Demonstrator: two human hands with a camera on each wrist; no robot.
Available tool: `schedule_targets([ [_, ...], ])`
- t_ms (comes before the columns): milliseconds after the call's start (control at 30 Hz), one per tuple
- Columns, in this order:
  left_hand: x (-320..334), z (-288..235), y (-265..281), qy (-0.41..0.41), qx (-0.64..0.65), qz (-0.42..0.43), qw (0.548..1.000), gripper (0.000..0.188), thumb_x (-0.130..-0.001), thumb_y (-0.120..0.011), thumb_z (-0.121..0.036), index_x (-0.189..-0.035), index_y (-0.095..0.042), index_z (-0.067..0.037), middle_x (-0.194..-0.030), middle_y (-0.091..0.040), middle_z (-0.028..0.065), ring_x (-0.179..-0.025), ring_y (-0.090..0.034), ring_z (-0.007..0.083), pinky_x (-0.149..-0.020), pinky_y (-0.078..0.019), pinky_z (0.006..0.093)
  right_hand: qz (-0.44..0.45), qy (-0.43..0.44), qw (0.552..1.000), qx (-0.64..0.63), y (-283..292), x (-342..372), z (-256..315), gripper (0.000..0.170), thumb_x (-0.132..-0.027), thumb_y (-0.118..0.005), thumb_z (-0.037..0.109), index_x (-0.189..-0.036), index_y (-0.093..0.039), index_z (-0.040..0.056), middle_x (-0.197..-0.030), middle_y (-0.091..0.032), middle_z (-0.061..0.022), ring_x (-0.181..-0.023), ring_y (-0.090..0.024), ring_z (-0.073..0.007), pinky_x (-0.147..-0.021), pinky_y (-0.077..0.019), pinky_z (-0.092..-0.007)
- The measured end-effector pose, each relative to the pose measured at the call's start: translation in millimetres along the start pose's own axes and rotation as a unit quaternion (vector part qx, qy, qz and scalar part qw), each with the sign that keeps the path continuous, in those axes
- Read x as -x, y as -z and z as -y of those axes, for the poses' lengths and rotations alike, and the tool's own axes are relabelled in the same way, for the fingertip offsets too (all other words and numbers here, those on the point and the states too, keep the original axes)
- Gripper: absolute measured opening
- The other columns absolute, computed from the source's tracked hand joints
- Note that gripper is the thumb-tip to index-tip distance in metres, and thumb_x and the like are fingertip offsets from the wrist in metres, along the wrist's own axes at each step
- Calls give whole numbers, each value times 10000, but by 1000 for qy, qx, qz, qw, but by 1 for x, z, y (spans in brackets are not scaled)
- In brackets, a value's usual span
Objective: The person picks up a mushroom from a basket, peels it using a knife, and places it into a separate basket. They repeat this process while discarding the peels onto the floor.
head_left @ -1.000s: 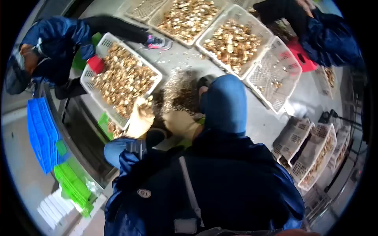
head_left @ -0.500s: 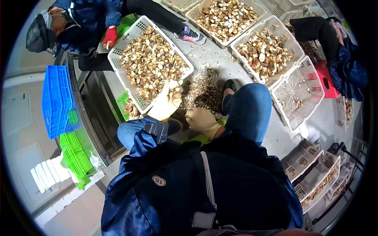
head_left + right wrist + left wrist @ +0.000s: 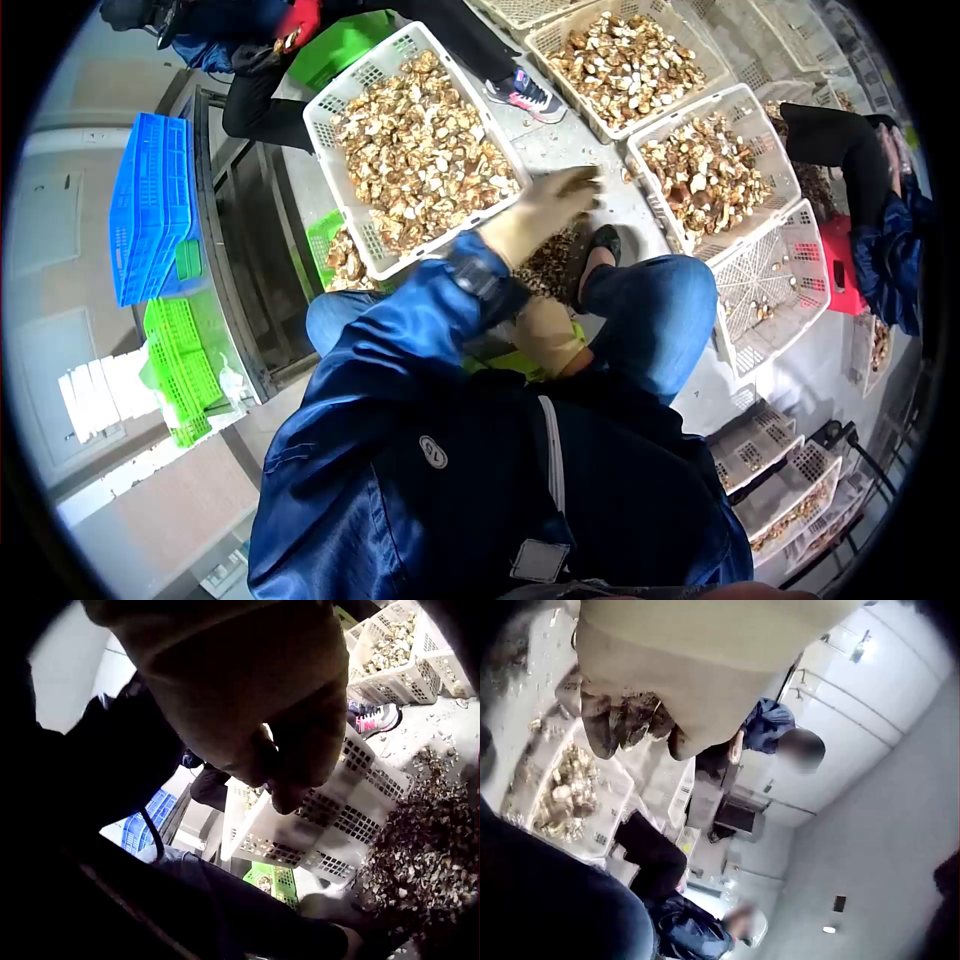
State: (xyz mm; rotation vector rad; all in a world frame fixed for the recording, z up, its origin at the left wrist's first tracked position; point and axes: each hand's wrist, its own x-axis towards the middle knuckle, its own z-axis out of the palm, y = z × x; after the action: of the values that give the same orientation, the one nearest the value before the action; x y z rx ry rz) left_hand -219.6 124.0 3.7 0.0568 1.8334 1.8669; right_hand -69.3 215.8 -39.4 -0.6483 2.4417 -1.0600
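Observation:
My left hand [image 3: 540,215], in a pale glove with dark, soiled fingertips, reaches across beside the near corner of a white basket [image 3: 320,125] full of brown-and-cream, mushroom-like pieces [image 3: 420,150]. Its fingers extend to the right, and nothing shows in them. In the left wrist view that glove [image 3: 682,667] fills the top, fingers hanging down. Lower down, partly behind my left forearm, is my gloved right hand [image 3: 548,335]. The right wrist view shows its glove [image 3: 247,697] dark, fingers curled in; no held thing can be made out. Small scraps [image 3: 548,270] lie beneath.
Filled baskets [image 3: 640,165] stand at the upper right, beside a nearly bare one [image 3: 745,350]. Blue crates [image 3: 150,210] and green crates [image 3: 185,370] are at left. One person's shoe [image 3: 530,98] is near the full basket; another person's sleeve [image 3: 890,270] is at right.
My left hand has left the full basket's near corner and moved right, over the scraps; the pieces seen at its fingers are gone. My right hand stays low. The head view has shifted.

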Motion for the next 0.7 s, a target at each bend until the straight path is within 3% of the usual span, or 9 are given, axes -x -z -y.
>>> schedule_targets([
  [33, 14, -9, 22, 21, -153, -44, 987, 468, -984, -586, -215, -1389, -515, 9, -1241, -653, 152, -1115, -631, 194, -968, -491, 289, -3, -2, 1000, -17, 5, -2, 5, 188, -923, -579, 216, -1036, -640, 80, -833, -696, -162, -736, -667, -383, -663, -536, -485],
  [200, 85, 72, 164, 40, -305, -318, 897, 345, -988, -599, -177, -1325, -612, -102, -1271, -662, 103, -1148, -624, 221, -1006, -494, 334, 7, -32, 998, -47, 6, -4, 10, 197, -931, -584, 251, -1025, -637, 86, -755, -671, -184, -703, -658, -396, -635, -516, -500],
  [233, 85, 113, 208, 14, -196, -360, 912, 336, -964, -568, -91, -1293, -630, -82, -1226, -678, 130, -1107, -647, 214, -955, -514, 315, 22, -47, 998, -47, 4, -5, 10, 207, -929, -593, 258, -1045, -645, 94, -761, -668, -192, -714, -654, -402, -650, -511, -506],
  [267, 96, 56, 188, 113, -328, -415, 841, 344, -945, -572, -57, -1280, -641, -86, -1212, -679, 150, -1107, -650, 250, -961, -506, 335, 41, -53, 997, -28, 3, -7, 11, 215, -932, -586, 253, -1063, -641, 92, -755, -667, -196, -702, -652, -406, -645, -510, -512],
  [433, 71, 138, 271, -12, -471, -398, 787, 440, -855, -668, -89, -1290, -648, -153, -1201, -641, 205, -1090, -618, 378, -980, -493, 400, 68, -59, 996, 27, 0, -12, 14, 209, -951, -552, 241, -1070, -611, 80, -711, -660, -201, -650, -641, -420, -614, -502, -532],
  [500, 63, 119, 258, 128, -563, -294, 762, 453, -830, -696, -101, -1280, -649, -128, -1174, -646, 198, -1076, -621, 381, -962, -500, 412, 84, -97, 991, 34, 2, -15, 19, 208, -956, -545, 240, -1072, -608, 80, -708, -661, -198, -645, -640, -422, -611, -499, -538],
  [633, 55, 131, 270, 168, -573, -324, 734, 444, -796, -775, -128, -1213, -651, -37, -1071, -680, 206, -980, -667, 356, -872, -543, 416, 81, -116, 987, 74, -1, -20, 18, 274, -946, -539, 253, -1165, -554, 89, -745, -683, -172, -680, -674, -391, -641, -525, -525],
  [667, 59, 126, 272, 210, -247, -352, 878, 428, -814, -770, -102, -1215, -642, -22, -994, -706, 194, -891, -697, 335, -783, -570, 396, 70, -101, 990, 64, -4, -21, 14, 253, -941, -551, 252, -1135, -563, 91, -749, -681, -169, -693, -671, -396, -648, -524, -522],
  [700, 72, 109, 264, 138, -414, -343, 832, 400, -841, -753, -79, -1215, -634, -3, -944, -722, 173, -832, -712, 283, -724, -578, 354, 59, -85, 993, 53, -4, -21, 11, 232, -936, -563, 252, -1106, -572, 94, -754, -678, -166, -707, -669, -401, -656, -523, -518],
])
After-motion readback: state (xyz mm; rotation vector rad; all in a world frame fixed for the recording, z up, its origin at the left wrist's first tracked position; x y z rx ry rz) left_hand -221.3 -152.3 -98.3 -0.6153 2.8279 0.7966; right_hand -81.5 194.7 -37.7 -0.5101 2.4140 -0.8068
